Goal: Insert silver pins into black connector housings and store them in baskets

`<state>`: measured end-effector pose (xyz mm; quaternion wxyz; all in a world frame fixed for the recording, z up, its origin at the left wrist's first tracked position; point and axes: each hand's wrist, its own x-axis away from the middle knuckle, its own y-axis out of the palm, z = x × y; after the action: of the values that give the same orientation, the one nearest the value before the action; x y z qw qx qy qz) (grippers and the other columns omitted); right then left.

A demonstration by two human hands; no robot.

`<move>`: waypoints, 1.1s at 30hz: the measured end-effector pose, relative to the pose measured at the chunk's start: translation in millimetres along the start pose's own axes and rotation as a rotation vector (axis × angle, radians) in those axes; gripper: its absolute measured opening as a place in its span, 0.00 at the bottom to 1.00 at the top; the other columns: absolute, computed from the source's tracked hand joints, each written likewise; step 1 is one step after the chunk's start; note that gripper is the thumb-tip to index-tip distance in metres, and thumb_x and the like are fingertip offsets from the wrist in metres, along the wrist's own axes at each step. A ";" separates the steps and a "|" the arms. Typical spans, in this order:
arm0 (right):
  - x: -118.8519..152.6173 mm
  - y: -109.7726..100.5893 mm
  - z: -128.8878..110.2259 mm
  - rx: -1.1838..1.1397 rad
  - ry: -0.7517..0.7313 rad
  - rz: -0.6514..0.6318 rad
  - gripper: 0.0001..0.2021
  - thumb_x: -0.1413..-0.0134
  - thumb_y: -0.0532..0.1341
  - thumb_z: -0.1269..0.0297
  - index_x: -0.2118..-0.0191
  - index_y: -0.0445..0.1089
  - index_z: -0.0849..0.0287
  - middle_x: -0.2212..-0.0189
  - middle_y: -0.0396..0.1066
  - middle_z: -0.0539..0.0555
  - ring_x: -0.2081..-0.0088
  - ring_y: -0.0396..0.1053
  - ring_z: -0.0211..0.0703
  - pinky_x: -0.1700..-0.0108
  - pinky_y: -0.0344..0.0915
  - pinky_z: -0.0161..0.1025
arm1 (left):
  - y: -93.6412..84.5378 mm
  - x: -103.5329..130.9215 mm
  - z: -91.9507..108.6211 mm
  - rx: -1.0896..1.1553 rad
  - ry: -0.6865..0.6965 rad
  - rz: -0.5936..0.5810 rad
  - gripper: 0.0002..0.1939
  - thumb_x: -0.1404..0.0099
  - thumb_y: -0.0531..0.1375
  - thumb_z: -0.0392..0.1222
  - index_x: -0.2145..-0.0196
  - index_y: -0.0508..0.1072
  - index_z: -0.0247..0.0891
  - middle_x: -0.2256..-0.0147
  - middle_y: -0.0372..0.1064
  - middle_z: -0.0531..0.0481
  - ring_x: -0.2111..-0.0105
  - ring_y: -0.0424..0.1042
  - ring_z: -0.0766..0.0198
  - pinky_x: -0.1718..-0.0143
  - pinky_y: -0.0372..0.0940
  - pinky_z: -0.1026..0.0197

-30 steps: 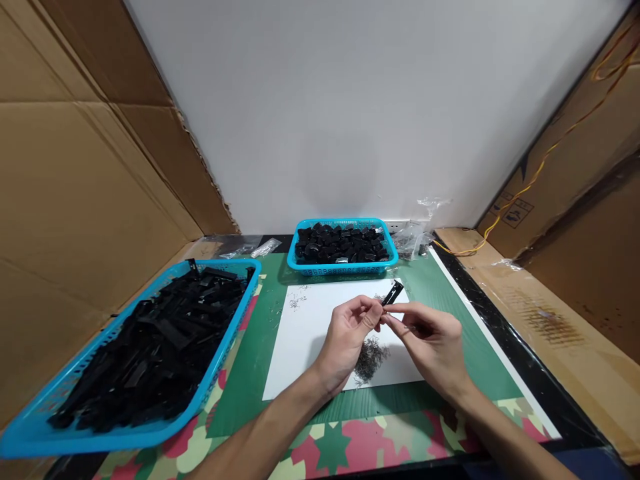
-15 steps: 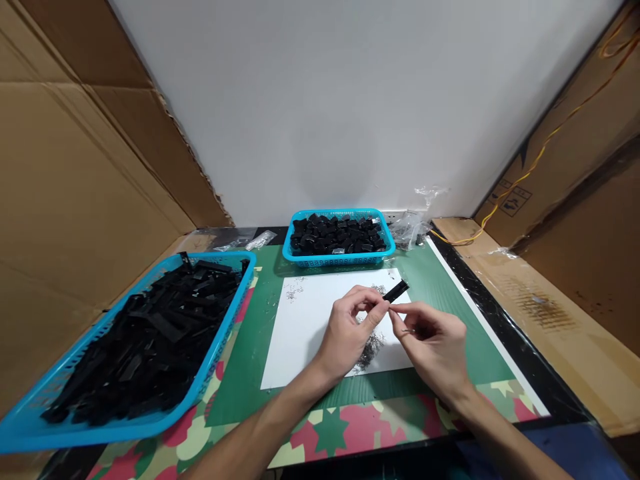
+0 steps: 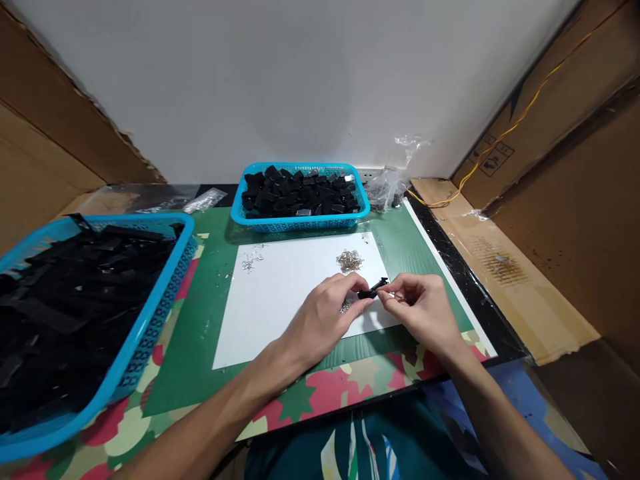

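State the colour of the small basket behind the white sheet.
Bright blue; the small basket shows best in the current head view.

A pale wall between brown cardboard sides

The smooth wall (image 3: 310, 80) rises behind a black-edged table (image 3: 480, 307), softly shaded toward its middle. Cardboard (image 3: 575, 200) stands at both sides, torn along its left edge; a yellow cord (image 3: 525, 113) runs down the right side, and a socket strip (image 3: 369, 175) shows low on the wall.
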<state>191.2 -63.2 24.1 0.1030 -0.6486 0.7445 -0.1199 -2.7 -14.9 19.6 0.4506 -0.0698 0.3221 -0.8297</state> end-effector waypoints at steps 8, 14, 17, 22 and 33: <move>1.4 3.4 14.8 -0.007 0.092 -0.032 0.06 0.50 0.67 0.65 0.72 0.77 0.63 0.81 0.61 0.46 0.77 0.56 0.34 0.75 0.52 0.34 | 4.2 0.6 -5.8 -0.168 0.190 0.026 0.03 0.29 0.63 0.37 0.59 0.74 0.36 0.60 0.76 0.47 0.56 0.74 0.56 0.55 0.68 0.52; 4.9 2.0 12.3 0.032 0.074 -0.060 0.04 0.53 0.64 0.70 0.72 0.77 0.62 0.83 0.56 0.44 0.78 0.53 0.33 0.75 0.52 0.34 | 7.4 0.0 -9.5 -0.181 0.297 0.031 0.01 0.29 0.63 0.35 0.59 0.75 0.35 0.63 0.77 0.48 0.62 0.74 0.59 0.58 0.68 0.53; 6.3 1.0 11.2 0.026 0.085 -0.083 0.05 0.53 0.63 0.72 0.72 0.77 0.62 0.83 0.56 0.44 0.79 0.54 0.33 0.75 0.52 0.34 | 9.4 0.4 -11.4 -0.187 0.328 0.045 0.01 0.30 0.63 0.35 0.59 0.74 0.35 0.62 0.78 0.48 0.62 0.75 0.59 0.58 0.68 0.53; 5.7 -0.5 10.0 -0.007 0.128 -0.095 0.05 0.54 0.63 0.72 0.73 0.77 0.62 0.83 0.57 0.43 0.79 0.54 0.32 0.75 0.52 0.34 | 10.2 -0.1 -12.5 -0.202 0.344 0.059 0.02 0.30 0.64 0.35 0.59 0.75 0.35 0.62 0.79 0.48 0.61 0.76 0.59 0.58 0.68 0.54; 3.0 0.6 3.6 0.070 0.130 -0.161 0.05 0.54 0.61 0.74 0.74 0.75 0.62 0.82 0.62 0.45 0.79 0.57 0.32 0.76 0.50 0.34 | 9.1 -0.8 -13.3 -0.209 0.334 0.040 0.05 0.28 0.61 0.32 0.64 0.73 0.35 0.67 0.76 0.50 0.66 0.74 0.61 0.60 0.65 0.55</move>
<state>191.3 -66.3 20.5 0.0673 -0.6932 0.6904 -0.1957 -1.2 -11.4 3.9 0.3973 0.0290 0.4781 -0.7828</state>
